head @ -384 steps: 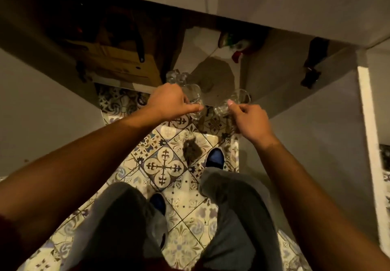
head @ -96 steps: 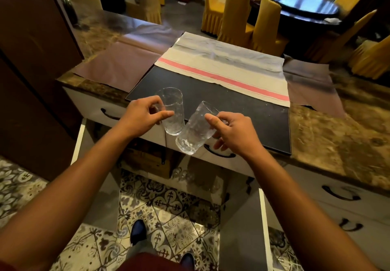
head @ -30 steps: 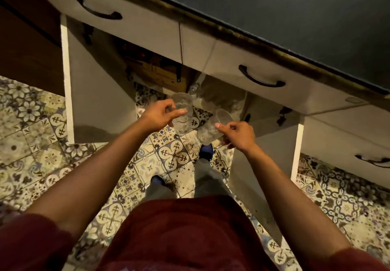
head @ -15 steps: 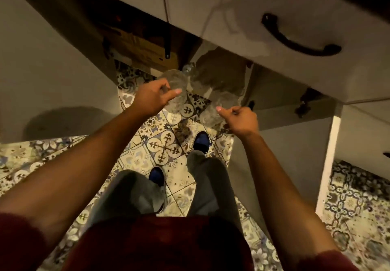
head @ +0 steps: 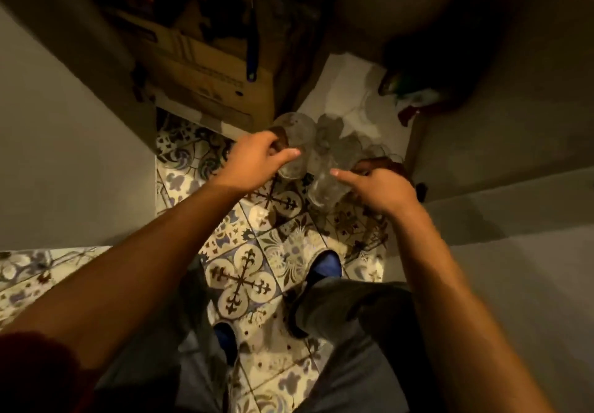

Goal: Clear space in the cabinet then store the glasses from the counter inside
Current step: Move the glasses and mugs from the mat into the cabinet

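1. Down low, both bare forearms reach forward over the patterned floor tiles (head: 239,279) toward the open cabinet (head: 360,91).
2. The left hand (head: 254,163) has its fingers and thumb curled round a clear glass (head: 294,142), just right of the cardboard box (head: 205,81) that sits in the cabinet's left half.
3. The right hand (head: 379,189) grips a second glass (head: 328,184), with the forefinger laid straight along its side.
4. The left glass stands close to upright, mouth up and toward the cabinet; the right one tilts, its long axis slanting from the hand up toward the shelf.
5. Both glasses hang at the cabinet's front edge, right of the box, nearly touching each other.
6. They are see-through with a faintly textured wall; more glassware (head: 334,129) shows blurred on the pale shelf behind.
7. The box is plain brown card, square-cornered, with a dark strap over it.
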Demonstrator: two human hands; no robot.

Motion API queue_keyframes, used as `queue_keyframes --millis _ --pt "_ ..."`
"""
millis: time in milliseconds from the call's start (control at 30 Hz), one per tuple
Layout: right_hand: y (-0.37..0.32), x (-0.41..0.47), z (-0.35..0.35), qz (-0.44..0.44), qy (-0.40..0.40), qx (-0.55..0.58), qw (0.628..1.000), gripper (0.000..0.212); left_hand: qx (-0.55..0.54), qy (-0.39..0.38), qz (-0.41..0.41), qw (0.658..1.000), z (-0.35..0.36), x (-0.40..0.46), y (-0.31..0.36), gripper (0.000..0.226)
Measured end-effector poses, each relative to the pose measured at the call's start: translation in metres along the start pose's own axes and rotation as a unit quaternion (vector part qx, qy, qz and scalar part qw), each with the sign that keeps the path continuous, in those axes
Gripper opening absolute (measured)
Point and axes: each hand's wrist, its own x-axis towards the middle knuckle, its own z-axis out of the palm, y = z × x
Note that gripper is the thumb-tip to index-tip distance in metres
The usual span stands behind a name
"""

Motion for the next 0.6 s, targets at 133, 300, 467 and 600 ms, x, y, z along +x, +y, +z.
queue_keyframes --millis 133,300,467,600 --pt "0.016 0.027 0.017 -0.058 0.095 -0.023 0.993 0.066 -0.013 -0.001 0.026 1.000 0.025 0.028 -0.016 0.050" --pt "0.023 0.042 0.038 -0.054 0.113 -0.024 0.992 0.060 -0.054 0.028 0.123 0.991 0.040 0.050 -0.025 0.025" --pt "0.013 0.024 0.043 -0.056 0.125 -0.104 0.985 0.067 -0.014 0.049 0.169 0.984 0.032 0.038 -0.036 0.029" --pt "0.010 0.006 0.046 -0.065 0.147 -0.076 0.984 0.073 -0.001 0.051 0.174 0.983 0.022 0.024 -0.042 0.048"
